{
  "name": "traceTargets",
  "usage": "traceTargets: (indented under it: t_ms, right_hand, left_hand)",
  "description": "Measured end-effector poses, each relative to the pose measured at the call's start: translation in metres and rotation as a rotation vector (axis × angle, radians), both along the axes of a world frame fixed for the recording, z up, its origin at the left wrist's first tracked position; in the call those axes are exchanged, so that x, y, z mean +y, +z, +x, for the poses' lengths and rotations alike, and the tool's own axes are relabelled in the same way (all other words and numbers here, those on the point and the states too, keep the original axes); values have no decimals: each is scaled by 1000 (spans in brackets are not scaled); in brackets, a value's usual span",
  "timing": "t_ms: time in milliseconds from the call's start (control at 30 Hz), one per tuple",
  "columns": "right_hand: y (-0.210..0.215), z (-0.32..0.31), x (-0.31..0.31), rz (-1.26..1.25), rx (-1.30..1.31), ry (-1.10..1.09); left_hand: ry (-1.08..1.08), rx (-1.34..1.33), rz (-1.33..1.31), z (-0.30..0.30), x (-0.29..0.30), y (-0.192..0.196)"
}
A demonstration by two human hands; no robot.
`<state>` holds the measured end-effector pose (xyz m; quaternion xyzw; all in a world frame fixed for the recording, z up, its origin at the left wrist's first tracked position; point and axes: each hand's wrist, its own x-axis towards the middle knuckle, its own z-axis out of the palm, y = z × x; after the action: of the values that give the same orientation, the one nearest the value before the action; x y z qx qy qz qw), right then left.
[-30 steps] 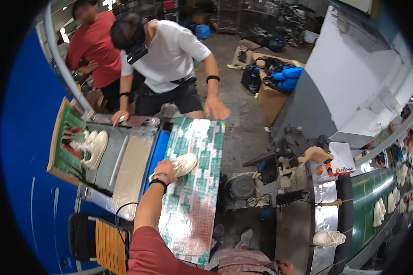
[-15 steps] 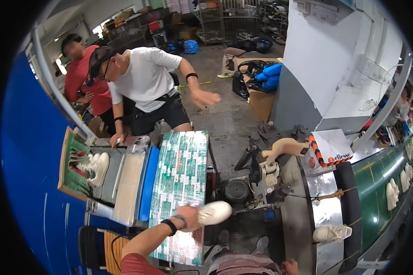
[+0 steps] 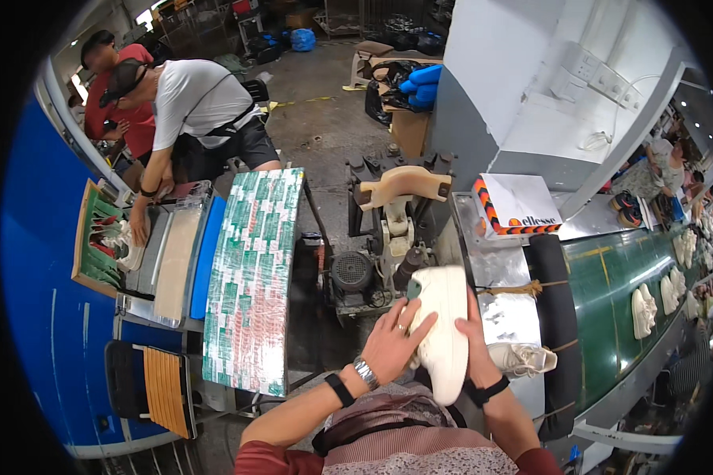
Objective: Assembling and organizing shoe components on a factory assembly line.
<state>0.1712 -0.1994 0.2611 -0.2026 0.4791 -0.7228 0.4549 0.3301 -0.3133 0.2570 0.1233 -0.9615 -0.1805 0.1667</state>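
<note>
Clasping cream, thick-soled shoe (image 3: 445,332) in fingers of left hand (image 3: 391,339) and right hand (image 3: 477,348), near grey metal machine (image 3: 398,226); probably orienting, next needing steadiness.

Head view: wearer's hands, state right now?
Left hand: closed on the off-white shoe, on its left side.
Right hand: holding the same shoe from its right side.

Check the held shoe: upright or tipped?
Tipped on its side: between the left hand and right hand, the shoe shows its sole's edge along the right.
</note>
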Motion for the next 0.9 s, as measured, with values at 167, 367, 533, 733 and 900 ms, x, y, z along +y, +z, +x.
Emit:
traceTargets:
  t_ms: [167, 367, 533, 733, 900]
  right_hand:
    - [20, -31, -43, 110, 575, -109]
    - [21, -35, -85, 397, 1365, -92]
    - [50, -5, -122, 665, 1565, 100]
    - [31, -6, -78, 472, 1571, -43]
    - [29, 2, -84, 488, 1538, -20]
  left_hand:
    - [119, 247, 281, -46, -20, -7]
    - [242, 395, 367, -63, -38, -44]
    - [331, 572, 670, -68, -35, -74]
    - [328, 283, 880, -60, -10, -91]
    - [297, 41, 1844, -52, 10, -147]
